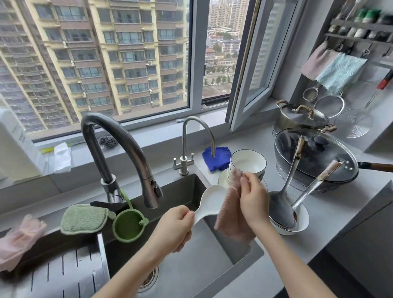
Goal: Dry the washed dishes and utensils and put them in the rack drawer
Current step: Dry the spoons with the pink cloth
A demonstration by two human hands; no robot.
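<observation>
My left hand [176,226] grips the handle of a white rice spoon [210,200] above the sink [187,255]. My right hand [252,200] holds a pink cloth [230,219] against the spoon's bowl. Behind them, white bowls [248,163] are stacked on a white plate [222,180] on the counter. To the right, a metal ladle and a spatula [280,205] rest in another white bowl [301,219].
A tall curved tap [122,146] and a slimmer tap [199,140] stand behind the sink. A green sponge [83,218] and green strainer [128,226] lie at its left edge, pink gloves [11,242] further left. A lidded wok [315,155] and pot [301,116] fill the right counter.
</observation>
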